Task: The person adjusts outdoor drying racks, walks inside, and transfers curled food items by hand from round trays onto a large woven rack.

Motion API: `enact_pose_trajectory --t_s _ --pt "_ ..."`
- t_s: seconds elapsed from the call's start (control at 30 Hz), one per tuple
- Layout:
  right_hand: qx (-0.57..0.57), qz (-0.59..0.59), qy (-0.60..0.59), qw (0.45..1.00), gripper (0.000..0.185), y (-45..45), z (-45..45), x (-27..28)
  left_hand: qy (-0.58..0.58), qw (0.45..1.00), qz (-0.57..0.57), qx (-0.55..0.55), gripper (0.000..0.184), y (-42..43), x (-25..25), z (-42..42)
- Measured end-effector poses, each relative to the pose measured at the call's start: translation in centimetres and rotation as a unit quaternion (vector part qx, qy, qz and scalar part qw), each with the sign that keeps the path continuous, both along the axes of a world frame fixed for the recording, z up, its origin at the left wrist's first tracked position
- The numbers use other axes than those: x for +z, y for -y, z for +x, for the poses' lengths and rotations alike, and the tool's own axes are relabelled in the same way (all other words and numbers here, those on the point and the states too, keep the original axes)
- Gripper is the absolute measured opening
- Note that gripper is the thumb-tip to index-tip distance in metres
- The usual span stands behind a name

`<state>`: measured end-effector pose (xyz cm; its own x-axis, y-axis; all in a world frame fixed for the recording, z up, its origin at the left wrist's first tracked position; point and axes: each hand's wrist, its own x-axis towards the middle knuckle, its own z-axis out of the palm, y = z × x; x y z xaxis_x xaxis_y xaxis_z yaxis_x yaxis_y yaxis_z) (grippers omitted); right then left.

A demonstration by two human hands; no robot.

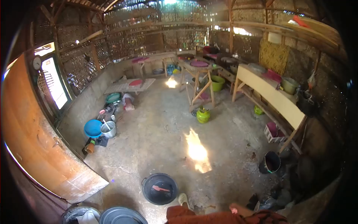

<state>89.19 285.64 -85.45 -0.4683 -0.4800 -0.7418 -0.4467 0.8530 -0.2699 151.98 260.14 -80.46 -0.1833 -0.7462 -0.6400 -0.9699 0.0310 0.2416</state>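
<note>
At the bottom edge, in front of a rust-coloured garment, my right hand [238,210] shows small and partly blurred. I cannot make out its fingers clearly, nor whether anything is in them. My left hand is out of view. Nearest on the floor is a round black basin [150,193], just left of a light-coloured shoe [182,199]. Inside the basin lies a flat reddish-pink tool with a handle [161,189], its kind unclear. Two more dark tubs stand at the bottom left, one with a lid-like round top [123,216].
An orange-brown door [52,149] stands at left. Along the left wall are a blue basin [92,128] and a metal pot [108,129]. A green gas cylinder [203,115] is mid-floor. A long bench [268,91] and a black bucket [270,162] stand at right.
</note>
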Motion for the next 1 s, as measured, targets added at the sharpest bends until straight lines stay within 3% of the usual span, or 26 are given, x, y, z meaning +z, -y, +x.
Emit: enact_pose_trajectory --t_s 0.07,0.17,0.23,0.27,0.33,0.4,0.47,0.5,0.53,0.57,0.63,0.9,0.93,1.0 --pt "0.126 -0.071 -0.051 0.988 0.025 8.6 -2.9 -1.3 0.01 1.0 -0.011 -0.02 0.047 6.9 -0.1 -2.6" --pt "0.251 -0.328 -0.147 0.899 0.025 20.9 -7.8 -4.1 0.012 0.995 -0.058 -0.083 0.052 19.6 -0.3 -8.5" --pt "0.073 -0.197 0.054 0.976 0.026 28.0 -9.0 3.5 -0.01 0.985 -0.112 -0.129 0.056 28.9 -0.2 -14.3" --pt "-0.026 -0.123 0.116 0.985 0.027 31.5 -9.7 7.0 -0.037 0.978 -0.144 -0.145 0.058 33.6 0.0 -17.8" --pt "0.203 -0.242 0.018 0.949 0.023 35.1 -14.8 5.2 -0.093 0.96 -0.2 -0.175 0.062 42.4 0.3 -25.3" --pt "0.392 -0.266 -0.209 0.856 0.021 38.0 -18.8 3.3 -0.121 0.948 -0.216 -0.199 0.067 50.0 1.3 -32.7" --pt "0.249 -0.238 -0.196 0.918 0.021 37.6 -23.1 -5.3 -0.075 0.959 -0.148 -0.23 0.073 56.1 1.7 -39.6" --pt "0.042 -0.115 -0.063 0.99 0.02 37.6 -23.5 -2.4 -0.029 0.964 -0.077 -0.251 0.08 59.1 1.6 -42.7" --pt "-0.122 -0.014 0.011 0.992 0.02 38.3 -24.2 -0.1 -0.028 0.964 -0.075 -0.254 0.08 61.7 1.0 -45.3" --pt "-0.203 0.041 0.045 0.977 0.02 38.9 -25.2 0.7 -0.038 0.962 -0.067 -0.261 0.075 63.1 0.1 -47.1" --pt "-0.268 0.102 0.071 0.955 0.02 41.7 -28.4 1.4 -0.048 0.96 -0.05 -0.271 0.07 65.8 -1.9 -50.0" --pt "-0.308 0.183 0.083 0.93 0.021 67.1 -47.1 0.2 -0.007 0.994 0.032 -0.106 0.058 79.1 -0.7 -57.2" --pt "-0.27 0.175 0.071 0.944 0.021 71.9 -49.8 -1.2 -0.015 0.996 0.034 -0.085 0.057 81.4 -0.4 -58.6" --pt "-0.043 0.126 0.026 0.991 0.02 83.4 -54.3 1.6 -0.032 0.998 0.032 -0.05 0.054 86.8 -0.4 -61.5"
